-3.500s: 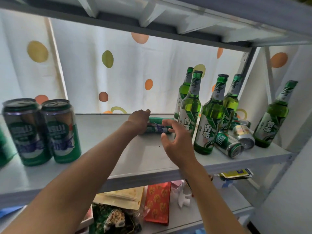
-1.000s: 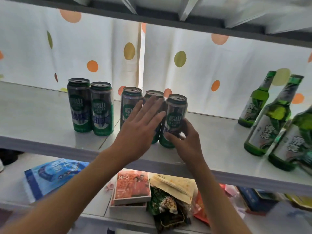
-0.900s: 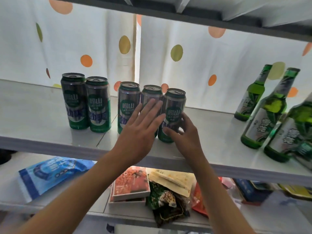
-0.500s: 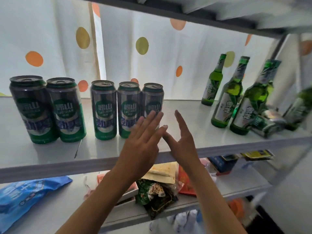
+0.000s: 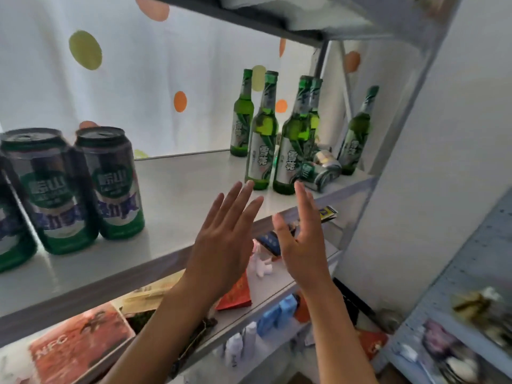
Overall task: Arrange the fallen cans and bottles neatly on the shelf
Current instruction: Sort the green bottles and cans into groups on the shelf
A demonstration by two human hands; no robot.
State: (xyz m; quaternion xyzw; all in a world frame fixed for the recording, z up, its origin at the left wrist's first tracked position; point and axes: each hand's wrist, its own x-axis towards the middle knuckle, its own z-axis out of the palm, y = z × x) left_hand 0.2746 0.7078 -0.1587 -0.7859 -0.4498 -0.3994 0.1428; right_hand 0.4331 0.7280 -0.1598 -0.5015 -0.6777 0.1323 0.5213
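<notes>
Both hands raised in front of the shelf (image 5: 194, 245), holding nothing: left hand (image 5: 221, 242) flat, fingers straight and spread, pointing up and to the right; right hand (image 5: 303, 242) seen edge-on, fingers straight and together, thumb out toward the left hand. A narrow gap between the two, neither touching the shelf nor anything on it. At the left end of the shelf, upright cans (image 5: 80, 187) in green and dark blue, standing side by side and close together, the leftmost cut off by the frame edge. At the right end, green bottles (image 5: 263, 134) standing upright in a loose cluster: two near the front edge, others behind them, and one more apart at the far right beside the shelf's post (image 5: 401, 106). Between the front bottles and that far bottle, two fallen cans (image 5: 321, 170) lying on their sides, one in front of the other, ends facing outward. Bare white shelf surface between the upright cans and the bottles. Behind, a white curtain (image 5: 138, 79) with coloured dots. On the lower shelf (image 5: 266, 295), snack packets and boxes, somewhat blurred, among them an orange box (image 5: 74, 345) marked NFC.
</notes>
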